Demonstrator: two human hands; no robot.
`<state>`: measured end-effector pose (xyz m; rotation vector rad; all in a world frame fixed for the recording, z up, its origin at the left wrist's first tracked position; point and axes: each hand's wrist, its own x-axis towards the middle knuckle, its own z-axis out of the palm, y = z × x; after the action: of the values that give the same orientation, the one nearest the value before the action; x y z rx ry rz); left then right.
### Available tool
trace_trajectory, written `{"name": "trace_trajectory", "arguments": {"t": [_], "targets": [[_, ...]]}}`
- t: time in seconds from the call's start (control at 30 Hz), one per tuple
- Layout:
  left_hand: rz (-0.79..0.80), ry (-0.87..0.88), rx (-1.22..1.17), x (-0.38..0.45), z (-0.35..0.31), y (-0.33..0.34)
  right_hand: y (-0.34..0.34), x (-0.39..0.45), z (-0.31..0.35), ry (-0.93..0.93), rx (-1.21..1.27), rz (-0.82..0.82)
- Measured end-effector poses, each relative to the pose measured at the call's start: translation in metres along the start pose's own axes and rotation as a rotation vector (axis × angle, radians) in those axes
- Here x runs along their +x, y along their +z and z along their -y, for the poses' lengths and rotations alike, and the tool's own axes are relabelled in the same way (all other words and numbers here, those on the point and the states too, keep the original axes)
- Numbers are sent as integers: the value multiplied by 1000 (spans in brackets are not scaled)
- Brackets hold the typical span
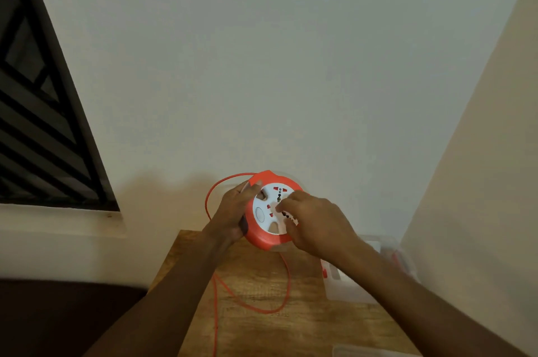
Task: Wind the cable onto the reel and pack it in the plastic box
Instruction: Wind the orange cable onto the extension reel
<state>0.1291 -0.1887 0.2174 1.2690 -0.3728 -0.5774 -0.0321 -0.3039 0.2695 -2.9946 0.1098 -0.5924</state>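
Both my forearms reach in from 6 o'clock over the wood-grain table [256, 327]. Loose orange cable [286, 284] loops on it. Clear plastic box [349, 284] at 3 o'clock of the loop. Left hand [233, 211] clamps the reel [269, 236] rim, held above table; right hand [314, 222] fingers curled on its white socket face. Plain wall [276, 65] at 12.

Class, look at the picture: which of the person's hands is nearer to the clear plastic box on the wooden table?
Right. The right hand rests on the reel's white face, just left of and above the clear plastic box; the left hand grips the reel's far left rim.
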Motion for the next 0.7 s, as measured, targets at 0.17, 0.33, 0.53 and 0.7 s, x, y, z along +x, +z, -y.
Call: {"name": "trace_trajectory", "arguments": {"t": [0.17,0.33,0.53,0.7], "targets": [[103,25,92,-2,-2,3,-10,13,-14,-312,-252,225],[126,13,164,-1,-6,1,-16,13,-13,-488,-359,329],[113,24,192,2,-9,9,-2,9,2,-437,-616,321],[96,30,98,6,-14,13,-4,25,0,-265,-636,273]]}}
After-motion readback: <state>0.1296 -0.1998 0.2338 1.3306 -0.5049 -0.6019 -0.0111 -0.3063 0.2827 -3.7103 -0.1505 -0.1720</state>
